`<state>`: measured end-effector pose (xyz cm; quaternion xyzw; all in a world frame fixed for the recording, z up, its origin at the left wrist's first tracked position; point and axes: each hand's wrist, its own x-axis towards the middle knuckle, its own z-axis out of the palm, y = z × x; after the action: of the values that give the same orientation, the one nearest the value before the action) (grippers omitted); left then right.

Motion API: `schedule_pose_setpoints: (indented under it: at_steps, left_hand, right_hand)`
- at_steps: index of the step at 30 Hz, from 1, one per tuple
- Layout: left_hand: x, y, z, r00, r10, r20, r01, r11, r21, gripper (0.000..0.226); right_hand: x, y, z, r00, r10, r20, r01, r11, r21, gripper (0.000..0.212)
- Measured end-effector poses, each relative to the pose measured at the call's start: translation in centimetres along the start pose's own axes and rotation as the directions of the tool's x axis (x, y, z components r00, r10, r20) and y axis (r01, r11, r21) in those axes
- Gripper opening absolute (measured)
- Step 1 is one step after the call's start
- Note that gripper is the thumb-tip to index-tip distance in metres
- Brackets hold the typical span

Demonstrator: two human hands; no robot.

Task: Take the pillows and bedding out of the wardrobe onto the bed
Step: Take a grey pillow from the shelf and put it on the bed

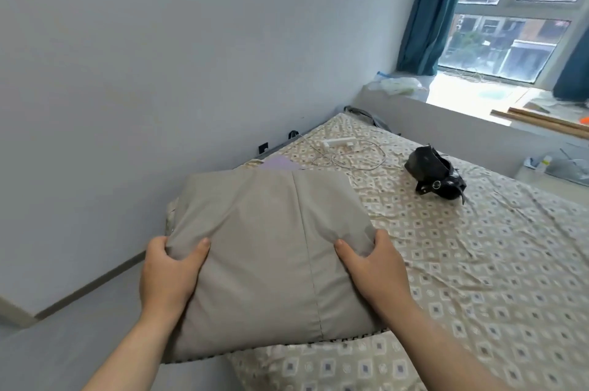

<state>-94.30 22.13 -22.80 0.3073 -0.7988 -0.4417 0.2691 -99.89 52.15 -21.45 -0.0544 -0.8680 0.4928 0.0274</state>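
Note:
A plump grey-beige pillow (267,250) fills the middle of the view, over the left edge of the bed (478,279). My left hand (169,272) grips its left side, thumb on top. My right hand (373,266) grips its right side the same way. The bed has a beige sheet printed with small squares. A lilac cloth (280,162) peeks out behind the pillow. The wardrobe is not in view.
A black bag (436,174) lies on the bed, beyond the pillow to the right. A white power strip with a looped cable (344,151) lies near the head end. The white wall runs along the left. A window sill (478,97) with clutter is behind the bed.

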Motion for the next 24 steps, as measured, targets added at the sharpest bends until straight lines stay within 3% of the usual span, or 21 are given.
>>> schedule_pose_setpoints:
  at_steps: [5, 11, 24]
  left_hand:
    - [11.1, -0.5, 4.4, 0.984, 0.058, 0.170, -0.063, 0.998, 0.027, 0.060]
    - [18.5, -0.5, 11.4, 0.910, 0.131, 0.393, -0.152, 0.988, 0.022, 0.053]
    - [16.3, -7.5, 24.7, 0.677, 0.126, 0.725, -0.260, 0.963, 0.076, 0.052]
  right_hand:
    - [4.7, -1.5, 6.5, 0.981, 0.156, -0.117, -0.154, 0.988, 0.025, 0.045]
    - [7.4, -0.6, 10.2, 0.911, 0.323, -0.255, -0.318, 0.946, 0.062, 0.049]
    - [5.0, 11.4, 14.7, 0.710, 0.578, -0.403, -0.594, 0.799, 0.099, 0.051]
